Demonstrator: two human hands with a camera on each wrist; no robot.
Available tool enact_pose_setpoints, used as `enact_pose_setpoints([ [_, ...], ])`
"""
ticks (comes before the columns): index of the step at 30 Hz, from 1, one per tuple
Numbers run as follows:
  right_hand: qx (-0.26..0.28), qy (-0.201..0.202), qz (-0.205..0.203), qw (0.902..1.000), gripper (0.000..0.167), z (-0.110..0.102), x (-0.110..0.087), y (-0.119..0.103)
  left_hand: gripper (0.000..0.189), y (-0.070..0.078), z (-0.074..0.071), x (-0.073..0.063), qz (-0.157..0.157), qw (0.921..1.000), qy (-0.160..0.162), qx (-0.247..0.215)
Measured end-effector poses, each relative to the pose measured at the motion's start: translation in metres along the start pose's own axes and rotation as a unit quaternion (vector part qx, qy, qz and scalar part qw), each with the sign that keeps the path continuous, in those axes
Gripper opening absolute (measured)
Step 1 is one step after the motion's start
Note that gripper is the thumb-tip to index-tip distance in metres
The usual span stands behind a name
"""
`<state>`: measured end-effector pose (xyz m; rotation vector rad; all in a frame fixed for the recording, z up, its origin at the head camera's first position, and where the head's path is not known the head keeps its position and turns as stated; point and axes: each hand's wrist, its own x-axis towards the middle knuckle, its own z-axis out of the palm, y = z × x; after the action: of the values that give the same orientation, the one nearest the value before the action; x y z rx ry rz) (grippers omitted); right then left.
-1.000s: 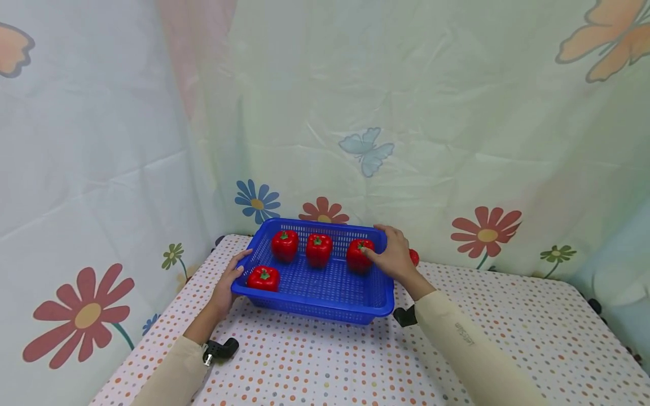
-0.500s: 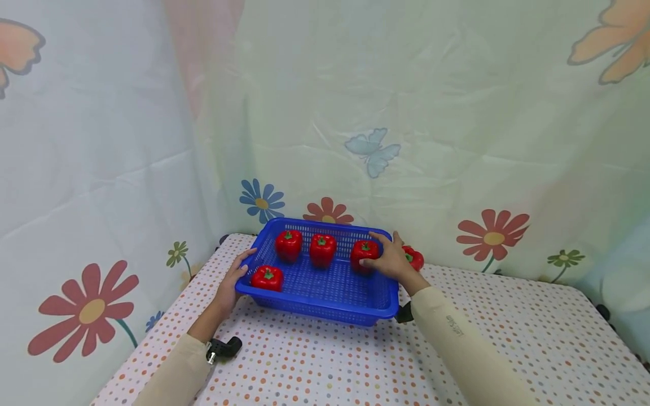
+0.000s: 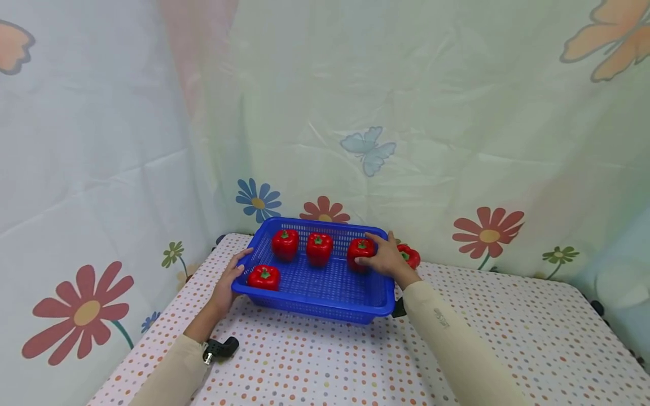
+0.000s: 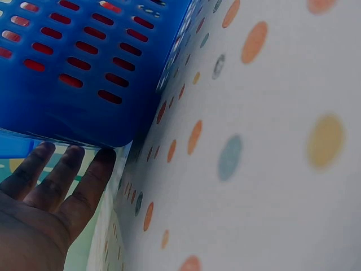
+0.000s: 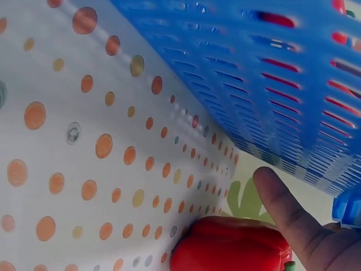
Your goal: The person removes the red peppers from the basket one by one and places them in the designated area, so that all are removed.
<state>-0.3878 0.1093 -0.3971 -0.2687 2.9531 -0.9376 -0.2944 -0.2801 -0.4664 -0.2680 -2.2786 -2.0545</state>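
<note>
A blue slotted basket stands on the dotted tabletop with several red bell peppers inside. My left hand rests at its left end, and in the left wrist view straight fingertips lie against the basket's outer wall. Over the right rim, my right hand has its thumb and forefinger round the rightmost bell pepper, while another finger stretches outside the wall. In the right wrist view, that extended finger shows beside the basket. Another red bell pepper lies on the table just beyond my right hand.
Inside the basket, a bell pepper and another bell pepper stand along the back; a bell pepper sits at the front left. A flowered curtain hangs behind the table.
My right hand has shifted left and inward from the rim, its thumb and forefinger now round the rightmost bell pepper. More of the outside pepper shows. My left hand and the basket keep their places.
</note>
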Motion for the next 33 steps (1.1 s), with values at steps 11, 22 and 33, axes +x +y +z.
enact_pose_setpoints([
  [11,-0.036,-0.016,0.037,0.9985,0.089,0.0017,0.0001,-0.0056,0.049,0.0006,-0.0001,-0.0006,-0.004,1.0,0.006,0.003],
  [22,-0.031,0.003,0.042,0.9986,0.078,0.0052,0.0017,-0.0026,0.05,0.0014,-0.0005,-0.0017,-0.003,1.0,0.004,0.002],
  [33,-0.028,0.018,0.024,0.9991,0.074,-0.0001,-0.0049,-0.0039,0.05,0.0039,0.0017,-0.0016,-0.004,0.9999,0.004,0.009],
])
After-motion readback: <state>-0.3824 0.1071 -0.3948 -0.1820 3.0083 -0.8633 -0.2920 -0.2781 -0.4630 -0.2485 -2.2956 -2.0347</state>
